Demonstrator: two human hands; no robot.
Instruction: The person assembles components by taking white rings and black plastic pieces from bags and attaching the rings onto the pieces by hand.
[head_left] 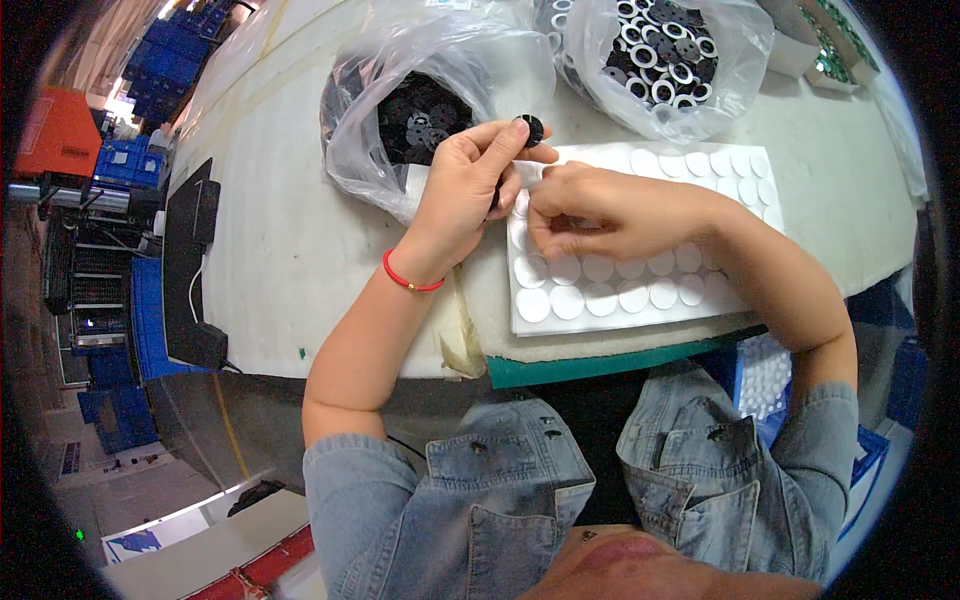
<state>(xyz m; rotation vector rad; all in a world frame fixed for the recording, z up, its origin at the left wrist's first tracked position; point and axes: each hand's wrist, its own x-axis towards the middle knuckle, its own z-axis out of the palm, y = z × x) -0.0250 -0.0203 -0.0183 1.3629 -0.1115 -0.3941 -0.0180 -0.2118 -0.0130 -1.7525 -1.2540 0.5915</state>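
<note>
Nearest of all is the worker's denim jacket [510, 450], below both grips, its sleeves ending about the elbows. From where I stand, the left grip [470, 175] is pinched closed, thumb against forefinger, on one black disc [529, 131], which pokes out past the fingertips, up off the bench [270, 250]. Another dark bit shows under the curled fingers of that hand, too hidden to name. The right grip [610, 210] sits just to the right of it, over the sheet of white circles [640, 322], fingers bent inward; I can't tell whether anything is caught between them.

My guess is that the step in hand is pairing a disc with a circle off the sheet. If so, the next move calls for holding the disc steady and bringing a circle square onto its face, edges matched.

Being round, the disc has no long axis across its face. It stands tilted, its dark face seemingly turned up toward the worker's head. The sheet's long side runs left to right beneath the right grip. Beyond the left grip, a little to its left, lies an open bag of black discs [425, 115].
</note>
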